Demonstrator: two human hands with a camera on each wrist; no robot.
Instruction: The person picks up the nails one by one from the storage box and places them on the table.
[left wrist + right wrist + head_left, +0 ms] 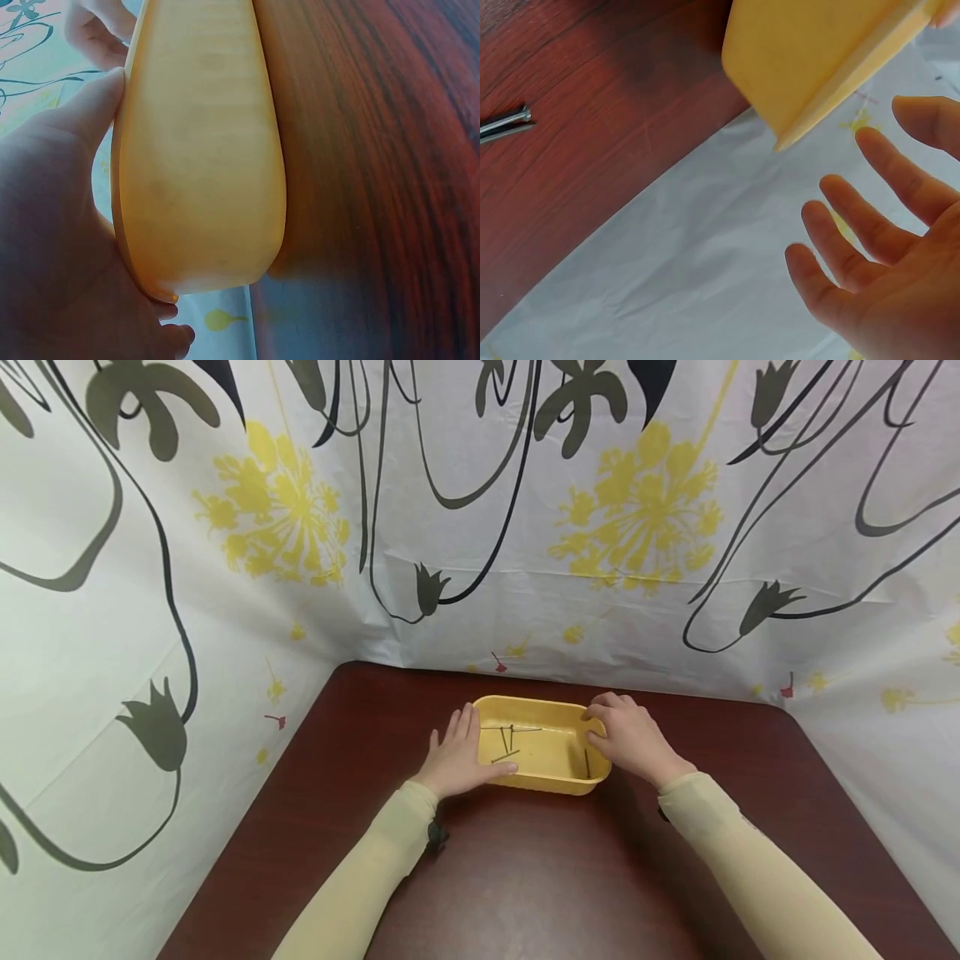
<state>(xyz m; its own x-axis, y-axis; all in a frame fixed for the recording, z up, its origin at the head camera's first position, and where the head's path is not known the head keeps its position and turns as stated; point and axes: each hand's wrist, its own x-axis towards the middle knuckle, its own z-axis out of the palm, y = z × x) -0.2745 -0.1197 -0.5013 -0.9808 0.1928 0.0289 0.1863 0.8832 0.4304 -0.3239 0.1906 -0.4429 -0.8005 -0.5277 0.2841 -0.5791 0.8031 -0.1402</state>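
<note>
A shallow yellow plastic tray (543,752) sits near the far edge of the table. Several thin metal nails (510,741) lie in it, one (587,764) at its right end. My left hand (456,762) holds the tray's left end, fingers extended along the outside and thumb on the near rim; the left wrist view shows the thumb against the rim. My right hand (637,739) hovers at the tray's right end. In the right wrist view that hand (885,255) is apart from the tray, with loosely spread fingers and nothing in them.
On the dark reddish-brown table (517,877), metal nails (506,124) show in the right wrist view. Behind the table hangs a white patterned cloth (480,543), which also lines both sides.
</note>
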